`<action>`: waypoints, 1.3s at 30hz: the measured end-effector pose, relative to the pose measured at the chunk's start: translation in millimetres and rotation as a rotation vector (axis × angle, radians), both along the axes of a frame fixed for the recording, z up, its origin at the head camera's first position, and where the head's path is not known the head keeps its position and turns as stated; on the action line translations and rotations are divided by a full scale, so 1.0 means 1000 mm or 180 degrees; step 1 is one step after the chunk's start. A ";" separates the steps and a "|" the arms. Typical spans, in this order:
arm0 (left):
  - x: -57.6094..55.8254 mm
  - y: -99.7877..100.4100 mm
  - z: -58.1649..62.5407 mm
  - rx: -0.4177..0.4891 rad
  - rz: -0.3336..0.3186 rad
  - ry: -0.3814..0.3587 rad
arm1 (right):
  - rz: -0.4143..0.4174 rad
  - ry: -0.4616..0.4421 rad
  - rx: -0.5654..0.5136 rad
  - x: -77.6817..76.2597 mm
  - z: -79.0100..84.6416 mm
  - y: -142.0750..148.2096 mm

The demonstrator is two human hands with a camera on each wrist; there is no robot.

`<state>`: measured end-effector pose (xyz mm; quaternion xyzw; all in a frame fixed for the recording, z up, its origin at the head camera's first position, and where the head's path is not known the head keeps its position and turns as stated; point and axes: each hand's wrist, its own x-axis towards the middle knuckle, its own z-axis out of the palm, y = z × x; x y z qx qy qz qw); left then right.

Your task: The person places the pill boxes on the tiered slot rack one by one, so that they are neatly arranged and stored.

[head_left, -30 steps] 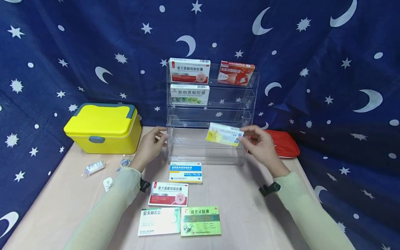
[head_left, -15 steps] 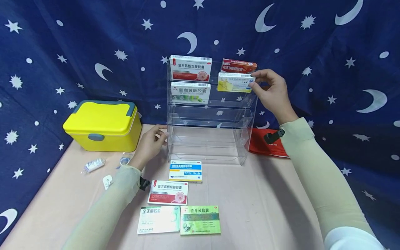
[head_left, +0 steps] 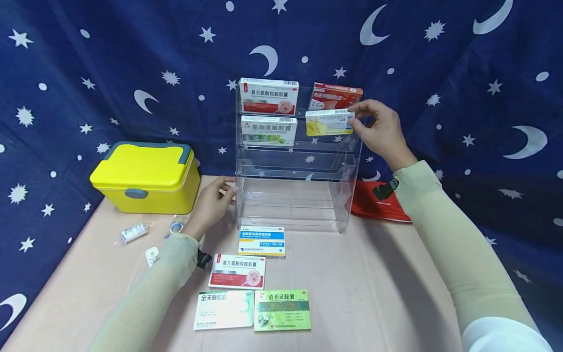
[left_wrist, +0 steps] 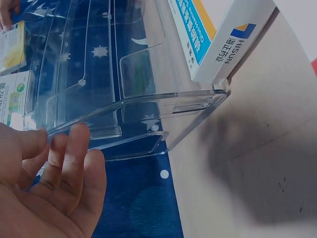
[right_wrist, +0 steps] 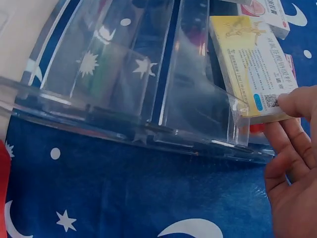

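Note:
My right hand [head_left: 381,128] pinches the right end of a yellow-and-white medicine box [head_left: 329,123] between thumb and fingers. The box is upright at the second tier of a clear plastic display rack [head_left: 290,213], overlapping the lower part of a red medicine box [head_left: 336,97] in the head view. In the right wrist view, the yellow-and-white box [right_wrist: 250,69] tilts over the rack's clear side edge. At the rack's left side, my left hand [head_left: 215,203] grips the panel's edge with thumb and fingertips. A white-and-green box [head_left: 268,131] and a white-and-red box [head_left: 269,98] stand in the left of the upper tiers.
Before the rack lie a blue-and-white box [head_left: 261,241], another white-and-red box [head_left: 237,272], a pale green-white box [head_left: 224,310] and a green box [head_left: 282,310]. A yellow case [head_left: 145,178] stands left, near small wrapped items [head_left: 134,233]. A red pouch [head_left: 380,203] lies behind right.
My right hand has carried the yellow-and-white box from the lower front of the rack up to the second tier, then slightly down. The left hand has stayed at the rack's side.

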<state>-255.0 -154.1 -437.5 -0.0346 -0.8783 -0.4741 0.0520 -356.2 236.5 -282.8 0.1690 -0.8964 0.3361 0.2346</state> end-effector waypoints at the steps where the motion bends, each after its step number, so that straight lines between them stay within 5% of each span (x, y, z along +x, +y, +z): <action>1: 0.000 0.000 0.000 0.0001 -0.0005 -0.0009 | -0.0009 0.0013 0.0076 0.000 -0.001 0.000; 13: 0.000 0.002 0.002 -0.0009 0.0003 -0.0021 | -0.0172 0.0171 0.0664 0.005 -0.006 0.008; 21: 0.001 0.003 0.001 -0.0016 0.0030 0.0058 | -0.0120 0.0250 0.0600 0.013 -0.007 0.009; 26: 0.002 0.002 -0.001 0.0160 0.0040 0.0177 | 0.0174 0.0320 0.0375 0.032 -0.012 0.002; 33: 0.000 0.000 -0.001 0.0361 -0.0011 0.0158 | 0.0994 0.0180 0.0216 0.076 -0.061 -0.009; 39: -0.001 -0.002 -0.001 0.0498 -0.0057 0.0158 | 0.1560 -0.0542 0.0266 0.118 -0.130 -0.016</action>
